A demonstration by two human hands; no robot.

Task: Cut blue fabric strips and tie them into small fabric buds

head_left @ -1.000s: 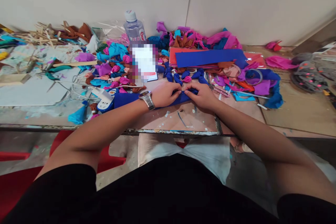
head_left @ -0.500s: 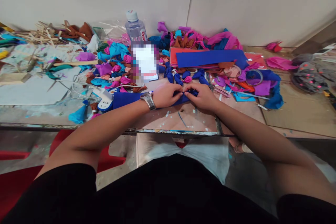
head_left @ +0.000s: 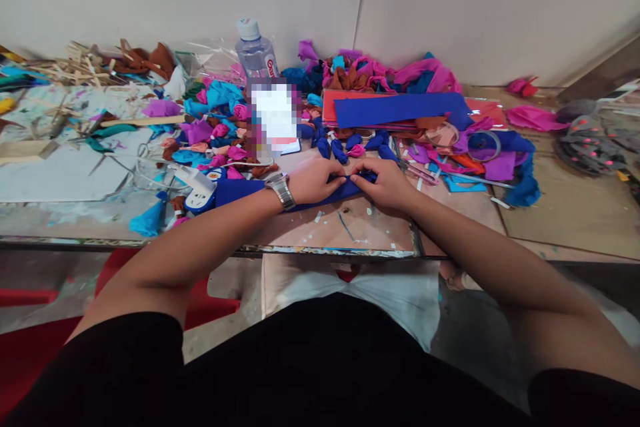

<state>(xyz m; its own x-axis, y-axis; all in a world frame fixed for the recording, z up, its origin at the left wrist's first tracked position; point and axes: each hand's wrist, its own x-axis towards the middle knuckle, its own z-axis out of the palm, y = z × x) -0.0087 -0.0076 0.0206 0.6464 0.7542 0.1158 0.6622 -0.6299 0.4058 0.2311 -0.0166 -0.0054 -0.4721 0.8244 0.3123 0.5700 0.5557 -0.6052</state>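
A long strip of dark blue crepe paper [head_left: 237,191] lies along the front of the table under both hands. My left hand [head_left: 316,181], with a metal watch [head_left: 281,191] on its wrist, pinches the strip's upper edge between thumb and forefinger. Just to the right, my right hand [head_left: 384,183] pinches the same strip, its thumb and fingertips close to the left ones. The far end of the paper is partly hidden under the right hand. Small twisted blue paper pieces [head_left: 339,151] and a pink one [head_left: 356,150] lie right behind my hands.
A lit phone [head_left: 276,113] leans before a plastic bottle [head_left: 256,57]. A power strip [head_left: 201,199] with a plugged charger sits left. Flat blue paper [head_left: 400,110] rests on red sheets. Tape rolls [head_left: 483,147] lie right, wooden sticks [head_left: 83,67] far left.
My fingertips have drawn slightly apart above the blue strip, the left hand shifting a little left. Both hands keep pinching the paper.
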